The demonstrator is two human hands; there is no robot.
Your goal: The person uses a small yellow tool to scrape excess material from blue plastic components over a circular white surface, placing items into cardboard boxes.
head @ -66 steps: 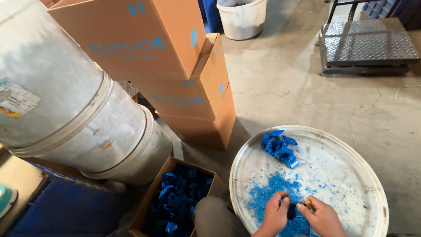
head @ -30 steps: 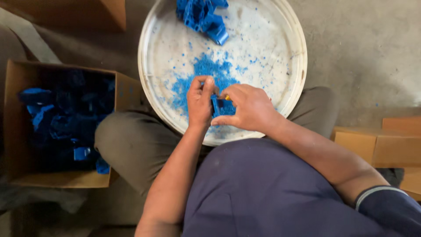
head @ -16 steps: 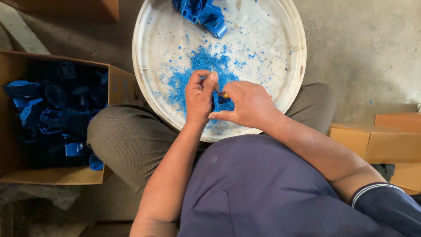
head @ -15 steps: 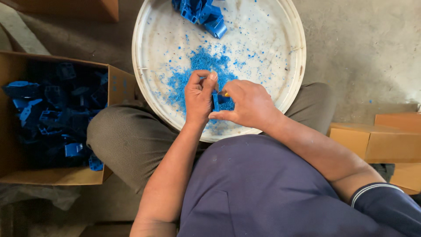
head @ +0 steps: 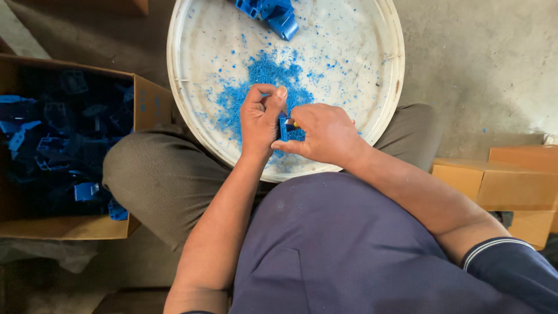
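A: Where is the part, taking the tray as landmark?

B: The blue part sits over the near rim of the tray, above the heap of blue shavings. The left hand pinches it between thumb and curled fingers. The right hand closes round its other side, fingers pressed together; a small yellowish tip shows at the thumb, likely a tool, though too little is visible to tell.

A: Appearance of the part?

B: Small, moulded plastic, bright blue, mostly covered by both hands. Only a narrow upright edge shows.

A: What can go wrong?

B: In my judgement, three faults. The tip works close to the left thumb; a slip could nick it. The part hangs over the tray rim toward the lap, so a loosened pinch could drop it off the tray. Shavings may scatter past the rim onto the floor.

A: Other items?

B: More blue parts lie at the far side of the tray. A box of blue parts stands left of the tray.
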